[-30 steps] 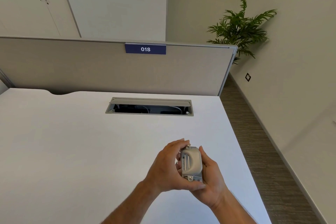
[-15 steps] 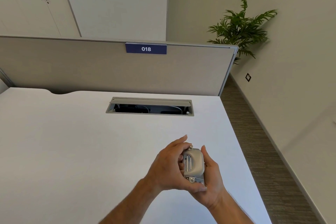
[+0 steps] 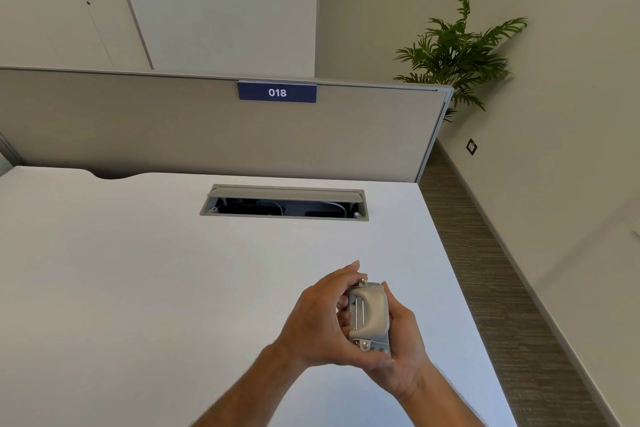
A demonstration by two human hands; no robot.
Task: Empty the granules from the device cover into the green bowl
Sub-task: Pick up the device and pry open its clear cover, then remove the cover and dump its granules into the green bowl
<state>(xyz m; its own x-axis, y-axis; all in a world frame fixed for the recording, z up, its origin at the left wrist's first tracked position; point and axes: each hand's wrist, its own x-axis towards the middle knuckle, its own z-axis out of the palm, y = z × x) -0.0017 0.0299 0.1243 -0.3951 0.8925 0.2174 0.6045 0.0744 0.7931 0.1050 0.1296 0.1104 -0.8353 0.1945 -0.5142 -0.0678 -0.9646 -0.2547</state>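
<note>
A small grey device (image 3: pixel 370 317) with a rounded cover and two metal strips is held upright above the white desk (image 3: pixel 138 288), near its front right. My left hand (image 3: pixel 320 319) wraps it from the left, thumb under its lower end. My right hand (image 3: pixel 403 343) cradles it from the right and behind. No granules and no green bowl are in view.
An open cable tray slot (image 3: pixel 284 203) sits in the desk's far middle. A grey partition (image 3: pixel 173 128) with a blue "018" label (image 3: pixel 277 92) closes the far edge. The desk's right edge drops to striped carpet (image 3: pixel 502 288); a potted plant (image 3: pixel 457 52) stands in the corner.
Both hands with the device have drifted slightly lower and nearer to me. My left fingers have shifted a little over the cover's top.
</note>
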